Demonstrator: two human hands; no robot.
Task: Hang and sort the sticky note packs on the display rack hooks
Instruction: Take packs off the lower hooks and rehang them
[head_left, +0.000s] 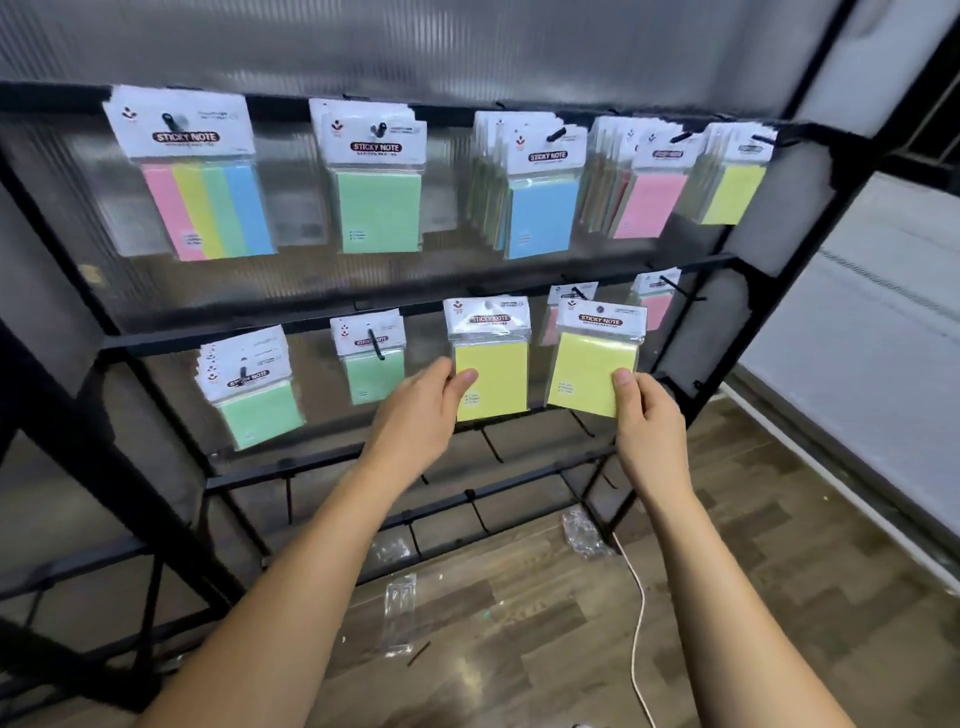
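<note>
— Head camera view: what are the hands doing?

— Each one pinches a yellow pack by a lower corner. The left hand (423, 410) has thumb and fingers on the left yellow pack (491, 358), the right hand (647, 415) grips the right yellow pack (592, 364). Both packs are upright, long axis vertical, header cards on top, in front of the middle rail (291, 332) of the display rack (810, 218).

— Is either one hung yet?

— I can't tell for the left one; its header hole sits level with the rail, but no hook shows through it. The right pack tilts a little and lies nearer, overlapping a pink pack (563, 306) on its hook behind.

— So what does the next move turn on?

— My guess: the hooks point toward the person, so each header hole has to line up with a hook tip and slide away along it. The left hand looks closer to that.
</note>
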